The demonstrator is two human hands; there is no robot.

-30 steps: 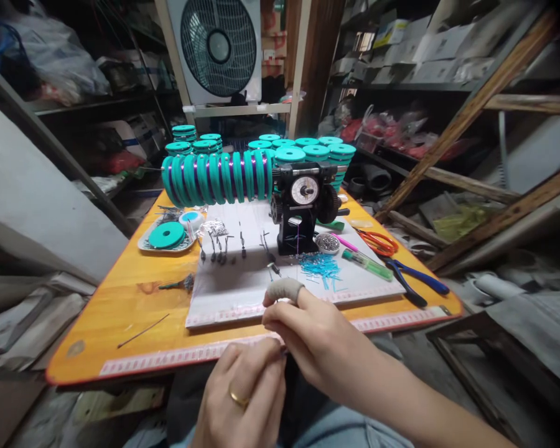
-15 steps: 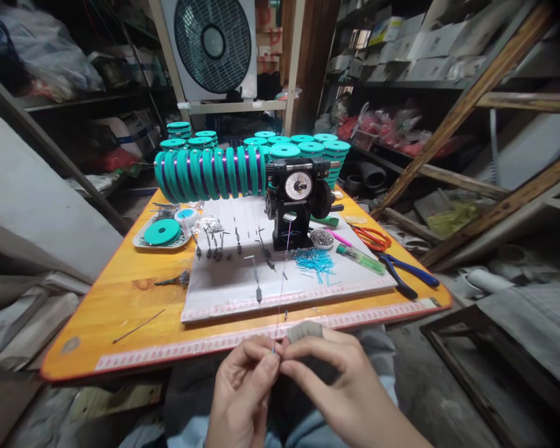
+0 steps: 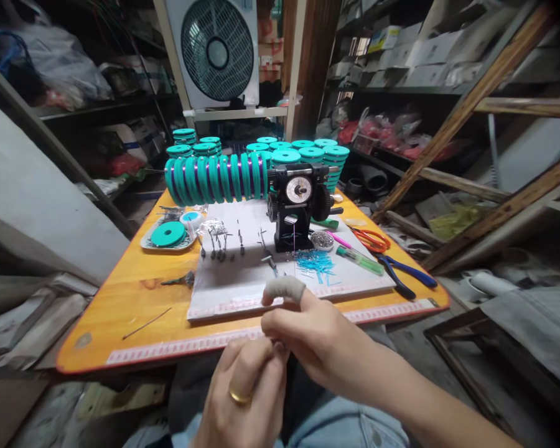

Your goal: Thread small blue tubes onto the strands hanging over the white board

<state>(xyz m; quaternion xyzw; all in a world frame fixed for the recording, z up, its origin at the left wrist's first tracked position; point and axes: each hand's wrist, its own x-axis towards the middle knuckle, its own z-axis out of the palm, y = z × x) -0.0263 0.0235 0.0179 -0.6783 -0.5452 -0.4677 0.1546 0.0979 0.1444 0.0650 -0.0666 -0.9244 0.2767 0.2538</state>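
My left hand [image 3: 245, 392] and my right hand [image 3: 303, 336] meet over my lap, just below the front edge of the orange table [image 3: 121, 311]. Both pinch something small between their fingertips; I cannot make it out. My right forefinger wears a grey cloth finger cot [image 3: 284, 288], and a gold ring sits on my left hand. A thin purple line runs down from the black winding machine [image 3: 298, 208] toward my hands. A row of teal spools [image 3: 214, 179] hangs on the machine's shaft.
A white mat [image 3: 242, 274] carries several small sinker rigs [image 3: 219, 246], blue tube pieces [image 3: 317, 264] and a dish of beads [image 3: 324, 241]. Scissors [image 3: 373, 239], pliers [image 3: 404, 274], a green lighter [image 3: 359, 260] lie right. A tray [image 3: 168, 236] sits left. Fan [image 3: 217, 50] behind.
My hands rose and turned: the right forefinger with the cot now points up over the table edge, and my left hand rolled knuckles up, showing the ring. The view shifted slightly.
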